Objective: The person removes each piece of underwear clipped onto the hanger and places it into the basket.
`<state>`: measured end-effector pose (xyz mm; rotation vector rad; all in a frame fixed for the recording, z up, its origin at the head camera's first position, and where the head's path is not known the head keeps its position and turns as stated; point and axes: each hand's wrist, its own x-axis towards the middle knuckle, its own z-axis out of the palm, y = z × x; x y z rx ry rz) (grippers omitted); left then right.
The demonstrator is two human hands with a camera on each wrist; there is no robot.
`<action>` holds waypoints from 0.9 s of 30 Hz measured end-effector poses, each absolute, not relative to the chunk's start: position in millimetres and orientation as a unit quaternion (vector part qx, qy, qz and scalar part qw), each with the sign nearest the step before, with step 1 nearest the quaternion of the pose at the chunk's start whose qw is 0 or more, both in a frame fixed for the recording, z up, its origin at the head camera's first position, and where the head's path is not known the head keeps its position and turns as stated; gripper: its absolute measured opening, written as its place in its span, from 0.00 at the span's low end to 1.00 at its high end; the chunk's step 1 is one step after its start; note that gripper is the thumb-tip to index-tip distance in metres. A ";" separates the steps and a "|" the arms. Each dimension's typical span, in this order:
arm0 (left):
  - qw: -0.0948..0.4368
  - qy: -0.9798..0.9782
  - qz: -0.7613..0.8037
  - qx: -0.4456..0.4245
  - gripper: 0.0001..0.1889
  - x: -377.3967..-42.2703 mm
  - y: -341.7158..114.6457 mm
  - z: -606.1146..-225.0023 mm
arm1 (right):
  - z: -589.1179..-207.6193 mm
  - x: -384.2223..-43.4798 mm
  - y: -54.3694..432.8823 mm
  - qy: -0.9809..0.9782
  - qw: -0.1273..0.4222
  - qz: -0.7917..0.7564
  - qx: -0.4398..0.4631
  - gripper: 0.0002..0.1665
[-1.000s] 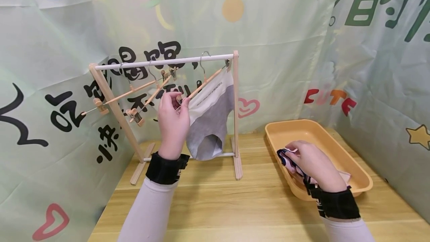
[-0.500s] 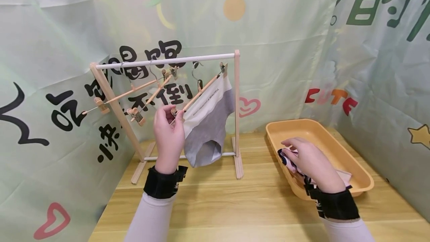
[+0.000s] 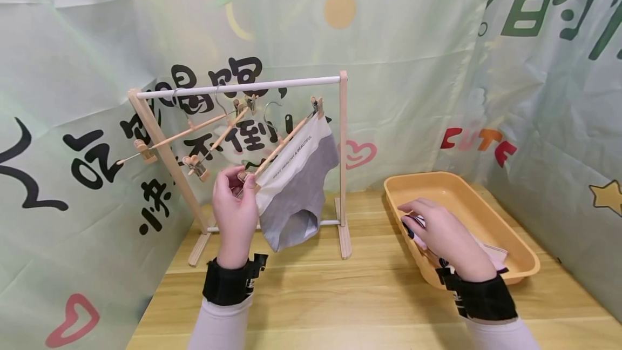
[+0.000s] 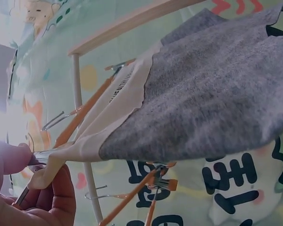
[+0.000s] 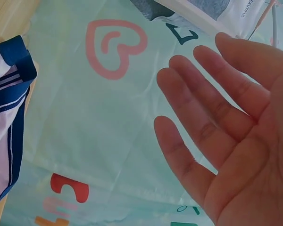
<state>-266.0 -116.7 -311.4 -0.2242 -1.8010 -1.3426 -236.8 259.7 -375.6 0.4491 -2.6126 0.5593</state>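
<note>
Grey underpants (image 3: 306, 177) with a cream waistband hang clipped along a wooden clip hanger (image 3: 284, 147). My left hand (image 3: 235, 209) pinches the hanger's near end at the clip and the waistband corner, the hanger sloping down toward it. The hanger's metal hook (image 3: 272, 106) is below the rack's bar, off it. Over the left part of the yellow basin (image 3: 486, 207) is my right hand (image 3: 444, 236), its fingers loosely bent. Its palm (image 5: 254, 150) holds nothing in the right wrist view. A navy-trimmed pink garment (image 5: 7, 127) lies near it in the basin.
A small wooden drying rack (image 3: 343, 166) stands on the wooden table (image 3: 340, 307). Two more clip hangers hang at the bar's left, one of them a wooden hanger (image 3: 194, 129) reaching past the left post. A printed cloth backdrop (image 3: 398, 69) encloses the table's back and sides.
The hanger's hook has come off the bar, and my left hand has brought hanger and underpants down and to the left. My right hand stays over the basin, shifted slightly left.
</note>
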 end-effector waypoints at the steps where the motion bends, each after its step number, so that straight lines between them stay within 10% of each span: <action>1: 0.428 -0.721 -0.538 -0.090 0.13 -265.3 -117.7 -312.5 | -376.1 -236.9 259.1 -0.941 0.219 0.198 0.165 0.13; 27: 0.408 -0.729 -0.533 -0.137 0.13 -253.3 -142.7 -349.7 | -380.2 -239.7 256.5 -0.938 0.233 0.179 0.183 0.12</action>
